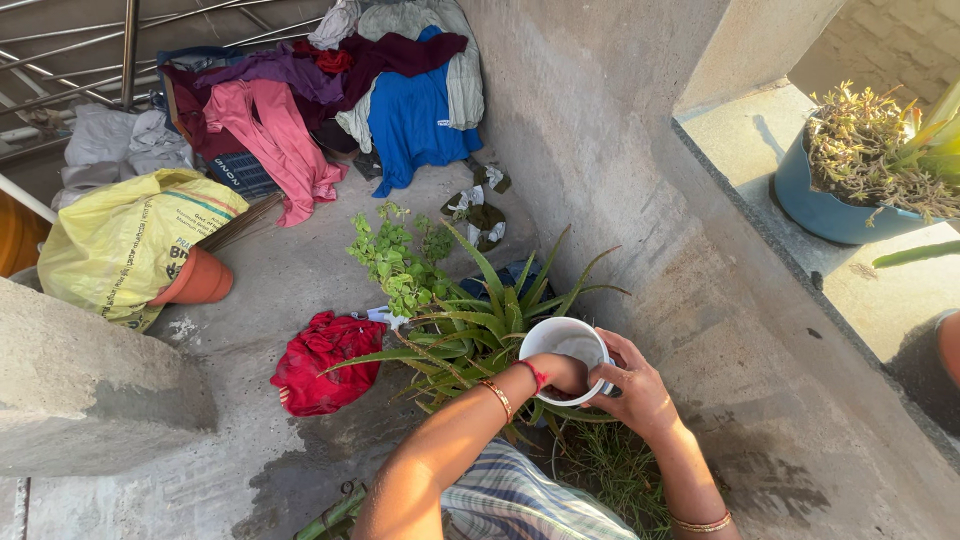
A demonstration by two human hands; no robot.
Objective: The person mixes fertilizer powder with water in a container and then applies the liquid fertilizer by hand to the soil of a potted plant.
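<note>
White mug (566, 345) up over the aloe plant (480, 320), mouth facing up-left toward the camera, contents impossible to make out. Right hand (632, 392) wrapped around its side, left hand (562, 373) curled onto the near rim. Blue pot (822, 208) of scraggly succulents up on the ledge (740, 150).

— What colours sit near the hands?

— A white cup (566, 345), green spiky leaves on the aloe plant (470, 330), a red cloth (322, 362), and a striped garment (520, 500) in blue, white and green.

— And farther off?

— A yellow sack (125, 240), a terracotta-orange pot (198, 280), a pink garment (275, 140), a bright blue shirt (415, 125), and a blue planter (830, 205) on grey concrete.
</note>
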